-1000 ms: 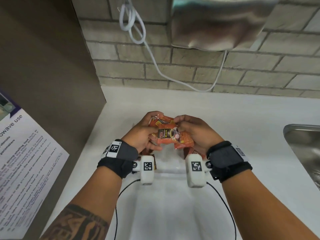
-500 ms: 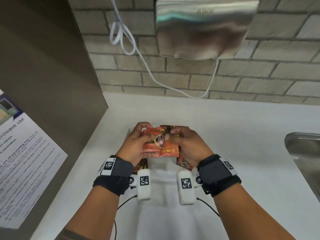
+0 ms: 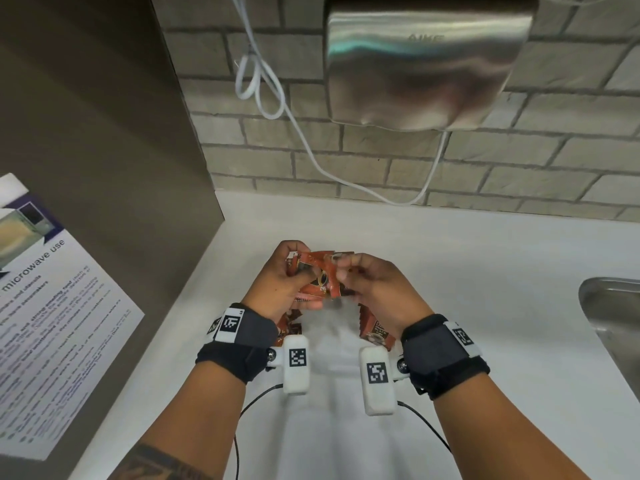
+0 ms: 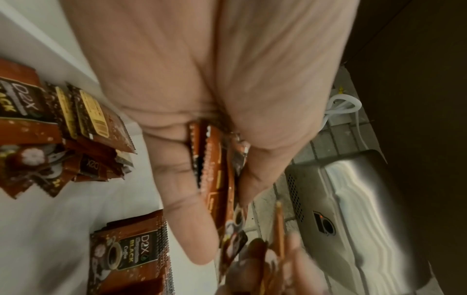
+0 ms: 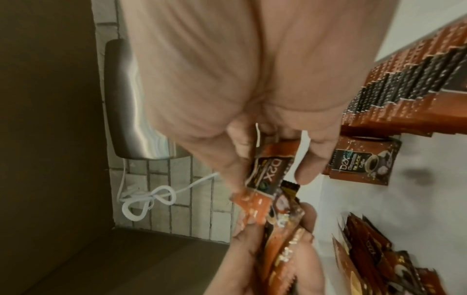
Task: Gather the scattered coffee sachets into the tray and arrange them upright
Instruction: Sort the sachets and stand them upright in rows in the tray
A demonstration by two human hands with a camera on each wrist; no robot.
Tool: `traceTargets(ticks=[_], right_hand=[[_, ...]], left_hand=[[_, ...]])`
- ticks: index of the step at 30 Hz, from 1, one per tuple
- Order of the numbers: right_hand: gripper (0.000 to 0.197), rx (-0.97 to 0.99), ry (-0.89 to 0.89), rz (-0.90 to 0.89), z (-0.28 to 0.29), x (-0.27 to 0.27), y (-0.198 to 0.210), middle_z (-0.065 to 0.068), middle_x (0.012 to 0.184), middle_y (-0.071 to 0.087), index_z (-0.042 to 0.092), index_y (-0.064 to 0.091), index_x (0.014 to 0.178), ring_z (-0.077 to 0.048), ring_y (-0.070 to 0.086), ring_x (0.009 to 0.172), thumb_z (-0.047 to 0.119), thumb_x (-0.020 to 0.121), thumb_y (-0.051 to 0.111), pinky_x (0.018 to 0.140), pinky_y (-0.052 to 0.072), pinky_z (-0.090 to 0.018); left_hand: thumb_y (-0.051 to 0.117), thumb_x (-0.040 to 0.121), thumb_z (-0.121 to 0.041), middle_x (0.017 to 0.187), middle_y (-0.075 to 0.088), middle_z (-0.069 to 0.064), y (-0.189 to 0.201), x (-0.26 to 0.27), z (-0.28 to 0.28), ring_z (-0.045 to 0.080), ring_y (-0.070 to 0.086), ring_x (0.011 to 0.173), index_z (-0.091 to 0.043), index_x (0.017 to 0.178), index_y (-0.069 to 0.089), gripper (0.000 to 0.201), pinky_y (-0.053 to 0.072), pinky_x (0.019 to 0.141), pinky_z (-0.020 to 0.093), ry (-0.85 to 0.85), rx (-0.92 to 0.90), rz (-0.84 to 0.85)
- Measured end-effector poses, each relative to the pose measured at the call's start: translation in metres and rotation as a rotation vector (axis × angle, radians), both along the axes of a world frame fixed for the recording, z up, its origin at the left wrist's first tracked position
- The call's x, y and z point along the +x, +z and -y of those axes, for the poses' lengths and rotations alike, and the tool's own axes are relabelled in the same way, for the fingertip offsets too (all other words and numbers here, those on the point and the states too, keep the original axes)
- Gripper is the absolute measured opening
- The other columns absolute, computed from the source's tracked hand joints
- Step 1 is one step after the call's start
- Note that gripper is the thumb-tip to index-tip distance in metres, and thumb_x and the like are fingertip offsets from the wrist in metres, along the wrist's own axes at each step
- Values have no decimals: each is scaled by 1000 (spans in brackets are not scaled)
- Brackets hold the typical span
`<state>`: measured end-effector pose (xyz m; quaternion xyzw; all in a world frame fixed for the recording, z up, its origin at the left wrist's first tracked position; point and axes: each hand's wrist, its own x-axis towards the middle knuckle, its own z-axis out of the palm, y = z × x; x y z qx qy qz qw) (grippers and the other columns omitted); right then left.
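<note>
Far left, a brown panel (image 3: 104, 140) rises at 9 o'clock, with a printed microwave-use sheet (image 3: 45, 320) stuck on it; its lower edge boxes in the white desk (image 3: 485, 271) on that side. Left hand (image 3: 280, 285) is clenched around a bundle of sachets (image 3: 320, 282), thumb and fingers curled on a flat stack seen edge-on in the left wrist view. Below that hand, at 7 o'clock, a loose heap of sachets (image 4: 50, 139) lies on the white surface, overlapping and tilted, not upright. Right hand (image 3: 372, 289) pinches the same bundle from the other side, thumb and forefinger on one sachet's crimped top, remaining fingers loosely curled. Under the right wrist, at 5 o'clock, a row of sachets (image 5: 409, 79) stands packed edge to edge, one front-facing pack (image 3: 375, 332) reading D2X Black Coffee. Tray walls can't be made out; white on white, so cannot tell where the tray ends. Sachets are glossy orange-brown foil, flat rectangles with serrated ends. Desk is smooth matte white, open room at 12 o'clock up to the brick wall (image 3: 450, 168) and wide open toward 3 o'clock. Above, at 12 o'clock, a brushed steel hand dryer (image 3: 422, 64) hangs on the bricks, with a white cable (image 3: 263, 84) looped to its left and trailing beneath it. Far right, at 3 o'clock, the curved rim of a steel sink (image 3: 609, 317) cuts into the desk edge.
</note>
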<state>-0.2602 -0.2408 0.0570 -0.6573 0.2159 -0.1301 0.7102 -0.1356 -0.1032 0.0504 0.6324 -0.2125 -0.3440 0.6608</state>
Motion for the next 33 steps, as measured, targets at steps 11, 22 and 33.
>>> traceTargets(ticks=[11, 22, 33], right_hand=[[41, -60, -142, -2, 1, -1, -13, -10, 108, 74, 16, 54, 117, -27, 71, 100, -3, 84, 69, 84, 60, -43], [17, 249, -275, 153, 3, -7, -2, -18, 102, 71, 8, 69, 103, -29, 70, 87, 0, 89, 68, 69, 56, -34], [41, 113, -306, 84, -2, -5, -3, -11, 102, 76, 8, 69, 106, -29, 73, 92, 7, 70, 87, 75, 58, -35]], left_hand=[[76, 86, -11, 102, 71, 12, -6, 8, -4, 26, 71, 79, -25, 107, 54, 34, 56, 56, 34, 19, 1, -17], [76, 86, -12, 114, 71, 16, -6, 15, -13, 32, 72, 88, -23, 108, 52, 35, 57, 57, 33, 126, -52, -57], [79, 82, -11, 100, 71, 11, -6, 14, -18, 28, 70, 74, -26, 104, 55, 37, 53, 48, 28, 68, -54, -31]])
